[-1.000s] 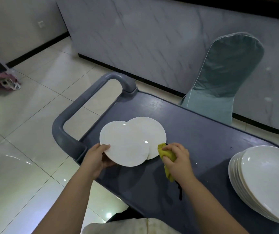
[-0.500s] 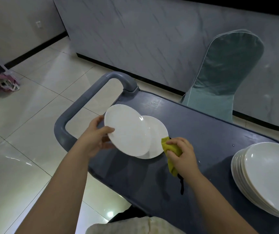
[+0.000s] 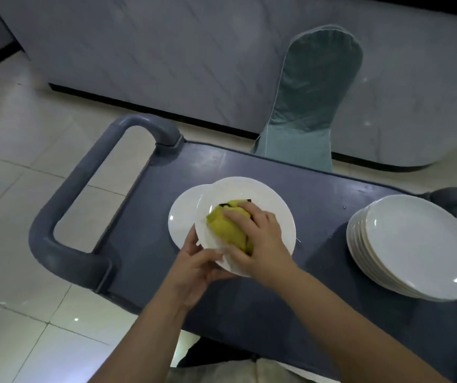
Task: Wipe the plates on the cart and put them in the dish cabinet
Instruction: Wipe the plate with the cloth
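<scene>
Cart: one, its grey deck (image 3: 318, 189) fills the middle of my view.
Stack: one pile of plates (image 3: 420, 244) at 3 o'clock on the deck. I count about six rims, though they blur together.
Plate in hand: one (image 3: 249, 194), at centre, overlapping a second plate (image 3: 183, 214) lying flat at its 9 o'clock.
Left hand: (image 3: 194, 266) pinches the held plate's rim at 7 o'clock.
Right hand: (image 3: 257, 239) curls over one yellow cloth (image 3: 227, 228), pressing it onto the plate's face.
Doing it well: I'd keep the rim grip firm and sweep the cloth out to the edge.
</scene>
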Available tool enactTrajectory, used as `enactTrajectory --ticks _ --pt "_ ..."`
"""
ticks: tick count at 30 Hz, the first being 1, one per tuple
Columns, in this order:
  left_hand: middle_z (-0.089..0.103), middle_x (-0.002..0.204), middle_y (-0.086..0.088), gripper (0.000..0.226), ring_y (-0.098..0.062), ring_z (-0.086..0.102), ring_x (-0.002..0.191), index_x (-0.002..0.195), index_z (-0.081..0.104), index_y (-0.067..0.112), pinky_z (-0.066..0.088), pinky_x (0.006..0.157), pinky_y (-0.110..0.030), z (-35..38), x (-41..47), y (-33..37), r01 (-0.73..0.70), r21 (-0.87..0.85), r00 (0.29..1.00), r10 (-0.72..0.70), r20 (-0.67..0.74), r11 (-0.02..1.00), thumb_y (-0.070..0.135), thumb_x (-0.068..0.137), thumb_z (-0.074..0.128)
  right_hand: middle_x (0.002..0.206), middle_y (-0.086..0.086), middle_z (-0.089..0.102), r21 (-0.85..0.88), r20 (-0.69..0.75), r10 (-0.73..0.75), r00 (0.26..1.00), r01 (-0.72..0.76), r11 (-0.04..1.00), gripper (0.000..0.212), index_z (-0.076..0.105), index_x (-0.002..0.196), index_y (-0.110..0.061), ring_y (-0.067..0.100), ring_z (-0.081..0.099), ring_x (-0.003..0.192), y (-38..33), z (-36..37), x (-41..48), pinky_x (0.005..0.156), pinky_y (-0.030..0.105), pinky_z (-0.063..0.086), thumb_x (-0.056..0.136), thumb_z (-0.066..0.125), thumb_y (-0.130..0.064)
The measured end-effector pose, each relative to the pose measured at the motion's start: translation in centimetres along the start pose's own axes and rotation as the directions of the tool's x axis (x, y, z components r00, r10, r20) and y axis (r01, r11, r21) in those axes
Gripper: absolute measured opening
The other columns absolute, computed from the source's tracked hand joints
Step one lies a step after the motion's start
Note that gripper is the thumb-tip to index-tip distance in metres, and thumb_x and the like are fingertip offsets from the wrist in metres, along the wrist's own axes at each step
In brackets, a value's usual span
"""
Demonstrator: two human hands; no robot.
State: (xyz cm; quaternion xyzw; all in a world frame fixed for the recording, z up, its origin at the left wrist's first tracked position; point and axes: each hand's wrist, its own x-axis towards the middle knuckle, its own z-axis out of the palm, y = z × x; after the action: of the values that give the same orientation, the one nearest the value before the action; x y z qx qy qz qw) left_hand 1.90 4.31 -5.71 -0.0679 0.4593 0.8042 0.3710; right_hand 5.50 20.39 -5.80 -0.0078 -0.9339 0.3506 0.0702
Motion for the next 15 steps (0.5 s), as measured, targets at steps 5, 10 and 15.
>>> enactTrajectory --ticks 5,10,15 --pt "0.066 0.114 -0.009 0.069 -0.026 0.069 0.09 0.128 0.057 0.023 0.057 0.062 -0.048 0.9 1.6 -0.8 0.101 0.071 0.994 -0.104 0.043 0.992 -0.012 0.069 0.06 0.146 -0.013 0.038 -0.088 -0.095 0.051 0.994 -0.059 0.994 0.055 0.049 0.131 -0.04 0.025 0.044 0.122 6.4 -4.5 -5.6 0.107 0.035 0.031 0.077 0.059 -0.037" --pt "0.069 0.109 -0.005 0.069 -0.026 0.069 0.094 0.124 0.062 0.03 0.057 0.065 -0.049 2.9 2.2 -1.8 0.142 0.197 0.962 -0.182 0.203 0.97 -0.009 0.067 0.064 0.146 -0.006 0.038 0.079 -0.376 0.388 0.841 -0.388 0.918 0.051 0.051 0.133 -0.034 0.024 0.037 0.128 4.5 -4.5 -0.8 0.107 0.032 0.025 0.082 0.057 -0.037" --pt "0.071 0.106 -0.006 0.064 -0.028 0.07 0.092 0.12 0.06 0.03 0.058 0.063 -0.046 2.0 3.8 -1.1 0.136 0.215 0.951 -0.188 0.245 0.967 -0.01 0.071 0.061 0.148 -0.02 0.033 0.028 -0.127 0.153 0.98 -0.151 0.988 0.049 0.048 0.126 -0.045 0.018 0.036 0.123 1.6 -0.8 -6.4 0.106 0.017 0.021 0.079 0.056 -0.036"
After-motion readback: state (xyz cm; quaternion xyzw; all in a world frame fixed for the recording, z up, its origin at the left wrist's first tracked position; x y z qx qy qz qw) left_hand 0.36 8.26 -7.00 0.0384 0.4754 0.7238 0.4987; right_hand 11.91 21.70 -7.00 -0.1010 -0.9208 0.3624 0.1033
